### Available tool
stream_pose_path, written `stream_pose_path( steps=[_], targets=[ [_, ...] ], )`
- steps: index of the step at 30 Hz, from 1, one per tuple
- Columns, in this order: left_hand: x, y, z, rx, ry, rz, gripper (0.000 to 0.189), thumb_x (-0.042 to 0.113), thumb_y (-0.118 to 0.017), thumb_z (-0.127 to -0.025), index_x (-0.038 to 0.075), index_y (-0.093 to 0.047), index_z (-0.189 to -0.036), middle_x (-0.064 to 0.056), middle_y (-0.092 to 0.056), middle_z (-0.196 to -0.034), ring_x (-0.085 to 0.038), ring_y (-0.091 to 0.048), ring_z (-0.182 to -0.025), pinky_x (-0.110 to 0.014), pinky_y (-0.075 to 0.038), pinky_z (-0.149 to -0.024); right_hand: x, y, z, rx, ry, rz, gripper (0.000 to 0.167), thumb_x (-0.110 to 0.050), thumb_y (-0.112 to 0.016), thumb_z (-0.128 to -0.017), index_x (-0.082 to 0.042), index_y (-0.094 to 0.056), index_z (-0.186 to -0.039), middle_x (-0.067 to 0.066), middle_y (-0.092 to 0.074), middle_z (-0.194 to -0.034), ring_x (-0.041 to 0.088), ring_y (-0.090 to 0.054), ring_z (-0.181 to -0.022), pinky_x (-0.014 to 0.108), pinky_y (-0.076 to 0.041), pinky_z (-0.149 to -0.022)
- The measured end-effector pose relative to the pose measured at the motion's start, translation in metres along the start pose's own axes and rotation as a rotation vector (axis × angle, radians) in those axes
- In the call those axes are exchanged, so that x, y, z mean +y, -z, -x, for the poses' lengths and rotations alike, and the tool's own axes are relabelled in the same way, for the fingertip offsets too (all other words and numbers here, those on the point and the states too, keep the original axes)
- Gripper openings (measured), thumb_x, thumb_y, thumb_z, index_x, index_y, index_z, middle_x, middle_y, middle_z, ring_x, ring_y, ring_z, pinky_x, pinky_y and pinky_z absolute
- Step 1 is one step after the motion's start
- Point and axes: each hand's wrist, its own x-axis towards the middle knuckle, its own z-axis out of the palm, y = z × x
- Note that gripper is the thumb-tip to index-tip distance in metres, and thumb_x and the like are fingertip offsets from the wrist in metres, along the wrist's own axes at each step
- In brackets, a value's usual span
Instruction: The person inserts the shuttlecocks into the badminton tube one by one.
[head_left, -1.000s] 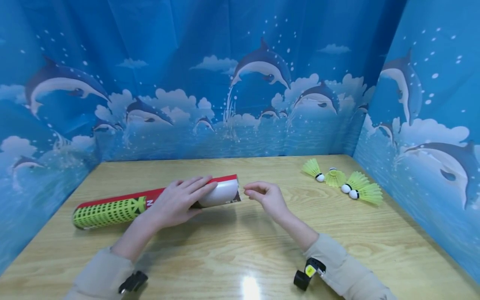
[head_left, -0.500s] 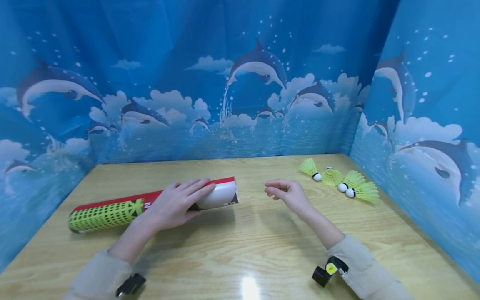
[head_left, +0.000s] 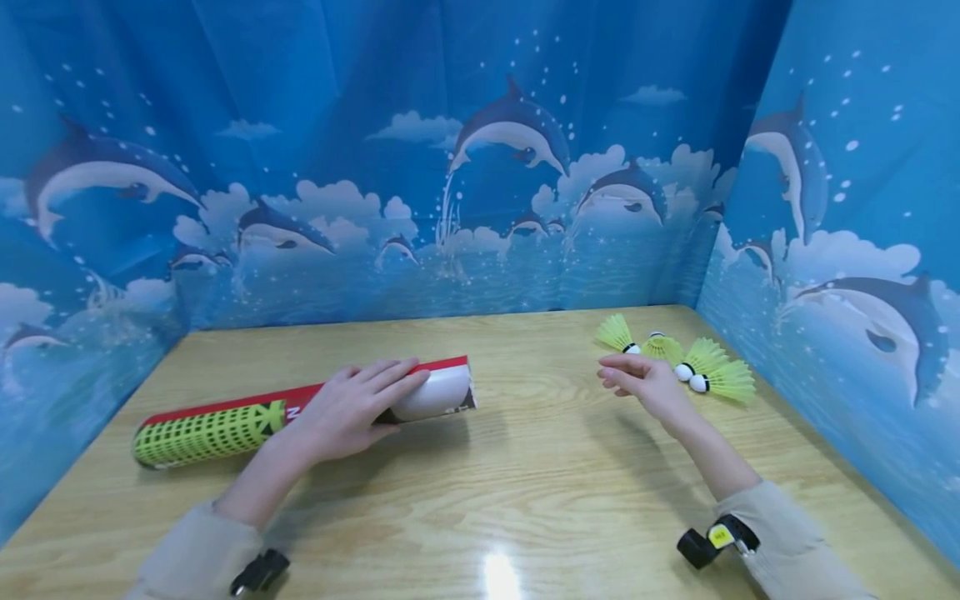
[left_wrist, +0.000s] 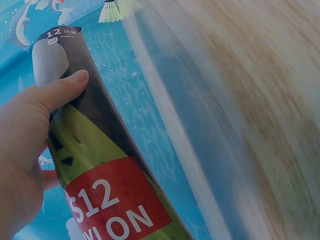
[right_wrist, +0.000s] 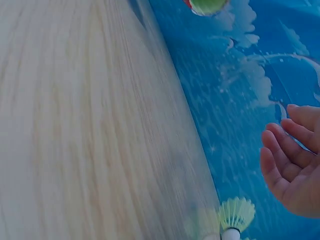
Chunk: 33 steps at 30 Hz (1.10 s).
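Note:
A long shuttlecock tube (head_left: 210, 432), red, white and lime green, lies slantwise on the left half of the table. My left hand (head_left: 351, 410) grips it round the middle from above; the left wrist view shows the thumb along the tube's dark side (left_wrist: 92, 90). My right hand (head_left: 647, 385) hangs over the table at the right, fingers loosely bent and holding nothing. Just beyond it lie several yellow shuttlecocks with white tips: one shuttlecock (head_left: 615, 332) at the left of the group, and another (head_left: 731, 383) at the right. The right hand partly overlaps the group in the head view.
The wooden table (head_left: 525, 492) fills the lower view. A blue curtain (head_left: 360, 150) printed with dolphins stands along its back and sides. Each wrist wears a black strapped device, such as the right wrist camera (head_left: 697, 547).
My right hand has moved from beside the tube's right end rightward to the shuttlecocks. The left hand keeps its hold on the tube. The head view has shifted slightly.

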Motion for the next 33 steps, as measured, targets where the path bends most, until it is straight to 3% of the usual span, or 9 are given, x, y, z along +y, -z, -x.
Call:
stream_pose_path(
  steps=[8, 14, 17, 23, 29, 33],
  targets=[
    [0.001, 0.000, 0.000, 0.001, -0.001, 0.007, 0.084, 0.031, -0.082, -0.070, 0.017, -0.040, -0.141, -0.007, -0.043, -0.141, -0.027, -0.044, -0.124, -0.054, -0.045, -0.087, 0.016, 0.036, 0.007, 0.078, -0.038, 0.068, 0.049, -0.028, -0.057, -0.093, 0.010, -0.052, -0.124, 0.012, -0.067, -0.103, 0.001, -0.061, -0.081, 0.033, -0.054, -0.075],
    [0.000, -0.002, 0.000, 0.008, -0.006, -0.002, 0.084, 0.031, -0.082, -0.070, 0.018, -0.041, -0.141, -0.007, -0.044, -0.140, -0.027, -0.045, -0.123, -0.053, -0.045, -0.086, 0.028, 0.065, 0.013, 0.146, -0.044, 0.086, 0.053, -0.027, -0.058, -0.093, 0.016, -0.049, -0.123, -0.018, -0.064, -0.089, -0.004, -0.060, -0.077, 0.023, -0.053, -0.069],
    [0.000, -0.002, 0.000, 0.009, -0.003, -0.001, 0.084, 0.031, -0.082, -0.069, 0.018, -0.041, -0.141, -0.007, -0.044, -0.140, -0.027, -0.045, -0.123, -0.053, -0.045, -0.086, 0.033, 0.079, 0.016, 0.196, -0.046, 0.112, 0.054, -0.026, -0.059, -0.092, 0.016, -0.048, -0.124, -0.027, -0.058, -0.087, -0.004, -0.060, -0.074, 0.020, -0.053, -0.066],
    [0.000, -0.002, 0.000, -0.001, -0.001, -0.005, 0.084, 0.031, -0.081, -0.070, 0.017, -0.040, -0.142, -0.007, -0.043, -0.141, -0.027, -0.045, -0.123, -0.053, -0.045, -0.086, 0.038, 0.103, 0.023, 0.235, -0.118, 0.186, 0.061, -0.036, -0.056, -0.092, 0.011, -0.046, -0.130, -0.032, -0.052, -0.088, -0.007, -0.059, -0.075, 0.020, -0.052, -0.066],
    [0.001, 0.000, 0.000, -0.013, 0.012, 0.000, 0.084, 0.031, -0.081, -0.070, 0.017, -0.040, -0.142, -0.008, -0.042, -0.142, -0.027, -0.044, -0.124, -0.055, -0.045, -0.087, 0.045, 0.122, 0.028, 0.291, -0.148, 0.184, 0.057, -0.032, -0.054, -0.094, 0.010, -0.044, -0.132, -0.037, -0.050, -0.085, -0.012, -0.056, -0.074, 0.018, -0.051, -0.067],
    [0.001, 0.000, 0.000, -0.015, 0.007, 0.002, 0.084, 0.031, -0.081, -0.070, 0.017, -0.040, -0.142, -0.008, -0.043, -0.141, -0.028, -0.044, -0.124, -0.055, -0.045, -0.086, 0.053, 0.133, 0.032, 0.329, -0.221, 0.201, 0.060, -0.035, -0.054, -0.093, 0.006, -0.043, -0.135, -0.032, -0.051, -0.088, -0.011, -0.054, -0.074, 0.019, -0.051, -0.066]
  ],
)
